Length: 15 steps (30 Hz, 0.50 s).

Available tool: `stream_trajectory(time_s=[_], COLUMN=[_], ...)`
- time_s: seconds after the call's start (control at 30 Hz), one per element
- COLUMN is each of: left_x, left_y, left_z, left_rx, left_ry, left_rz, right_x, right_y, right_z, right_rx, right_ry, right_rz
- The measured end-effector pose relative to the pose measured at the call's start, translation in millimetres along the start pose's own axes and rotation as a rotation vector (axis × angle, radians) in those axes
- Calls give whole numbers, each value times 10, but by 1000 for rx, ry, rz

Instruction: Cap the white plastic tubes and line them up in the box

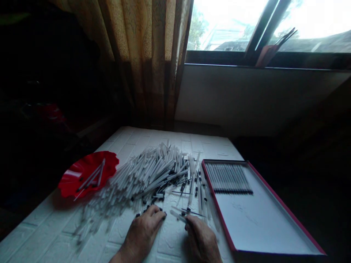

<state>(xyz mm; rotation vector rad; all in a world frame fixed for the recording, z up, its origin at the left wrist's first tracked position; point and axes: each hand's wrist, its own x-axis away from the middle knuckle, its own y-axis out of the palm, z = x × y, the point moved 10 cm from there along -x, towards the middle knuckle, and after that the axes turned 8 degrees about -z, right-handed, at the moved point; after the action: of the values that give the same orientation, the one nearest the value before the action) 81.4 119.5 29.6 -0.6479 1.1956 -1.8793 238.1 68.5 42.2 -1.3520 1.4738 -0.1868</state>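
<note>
One black cap (pixel 165 215) sits pinched in the left hand (pixel 145 227); the right hand (pixel 201 237) grips a clear tube (pixel 177 216). I'd align them squarely.

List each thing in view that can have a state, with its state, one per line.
Left hand: fingers curled beside black caps; grip unclear
Right hand: closed on a clear tube
Tube pile: loose, jumbled
Red bowl: holding a few loose tubes
Box: open-topped, partly filled
Tube row: lined up neatly
Window: bright; open or shut unclear
Curtain: hanging, gathered beside window
</note>
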Motion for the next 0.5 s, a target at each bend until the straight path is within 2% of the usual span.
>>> stream_trajectory(time_s=[0.1, 0.23, 0.5], left_x=[-91, -133, -95], left_y=[74, 101, 98], left_z=[31, 40, 17], left_rx=[-82, -141, -163], left_ry=[-46, -74, -46], left_rz=[-80, -113, -18], right_x=[18, 60, 44], right_y=[53, 121, 147], right_z=[16, 73, 74], right_rx=[-34, -76, -95], right_ry=[5, 39, 36], right_rz=[-26, -30, -55])
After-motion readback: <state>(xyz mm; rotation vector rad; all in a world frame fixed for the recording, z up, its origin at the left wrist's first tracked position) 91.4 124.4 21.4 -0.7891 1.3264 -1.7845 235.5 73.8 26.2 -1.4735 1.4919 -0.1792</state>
